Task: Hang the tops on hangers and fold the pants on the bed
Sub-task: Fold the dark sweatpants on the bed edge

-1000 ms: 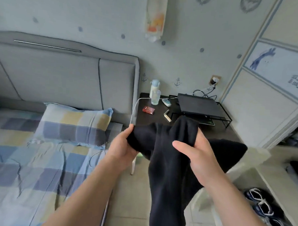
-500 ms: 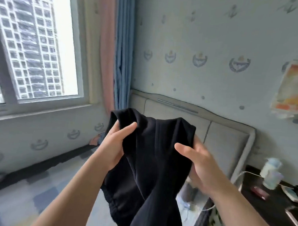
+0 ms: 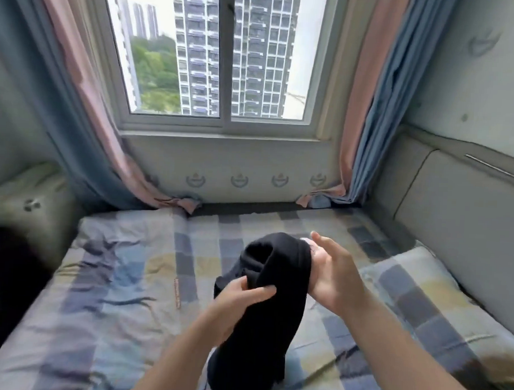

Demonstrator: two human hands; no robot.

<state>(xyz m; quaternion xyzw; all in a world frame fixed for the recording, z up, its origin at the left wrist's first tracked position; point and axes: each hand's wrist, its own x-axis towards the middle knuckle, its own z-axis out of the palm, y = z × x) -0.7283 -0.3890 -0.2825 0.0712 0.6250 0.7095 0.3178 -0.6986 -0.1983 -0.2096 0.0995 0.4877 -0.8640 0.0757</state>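
- My left hand [image 3: 239, 303] is low in the middle, and its fingers [image 3: 259, 292] are curled tight, pinching a fold of the black pants [image 3: 261, 327]
- The pants are up in the air between my two hands, bunched in a round lump just above my left fingers
- The rest of the pants hangs down under my left fingers, over the bed [image 3: 113, 291]
- My right hand [image 3: 334, 275] is on the other side of the lump, with its palm touching the cloth
- One finger [image 3: 321, 242] of that hand sticks out almost straight past the top of the lump
- The other right fingers are hidden behind the black cloth, so I cannot tell if they hold it
- The bed has a sheet with blue, yellow and grey squares, and it lies under both hands
- A pillow [image 3: 416, 305] with the same squares sits to the right of my right fingers, beside the grey headboard [image 3: 460, 233]
- Far past my fingertips is a window [image 3: 225, 75] with tall buildings and green trees outside
- Pink and blue curtains [image 3: 368, 111] hang on both sides of the window, and their ends touch the far edge of the bed
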